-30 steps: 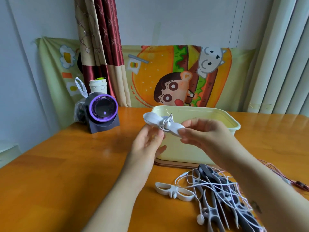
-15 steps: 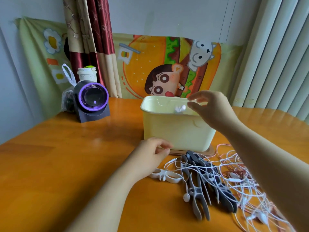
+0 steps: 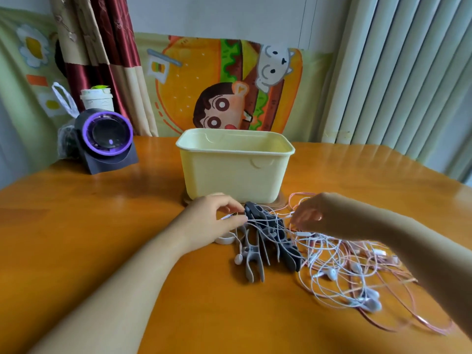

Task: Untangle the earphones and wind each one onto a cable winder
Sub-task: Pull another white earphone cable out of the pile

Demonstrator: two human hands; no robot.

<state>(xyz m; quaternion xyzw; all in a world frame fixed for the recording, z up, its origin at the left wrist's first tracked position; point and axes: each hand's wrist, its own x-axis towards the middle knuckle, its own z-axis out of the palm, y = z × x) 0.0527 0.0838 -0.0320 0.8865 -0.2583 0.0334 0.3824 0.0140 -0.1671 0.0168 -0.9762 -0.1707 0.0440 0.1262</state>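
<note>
Winders lengthwise toward box, cords across

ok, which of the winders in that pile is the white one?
The white winder at the pile's left edge, half hidden under the left hand. To its right lie only grey winders and black winders.

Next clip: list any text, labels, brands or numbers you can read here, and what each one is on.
No text here can be read.
Paper cup: faint marks on its side, too blurred to read.
Cartoon cloth: pictures only, no lettering visible.
Yellow tub: no print visible.
</note>
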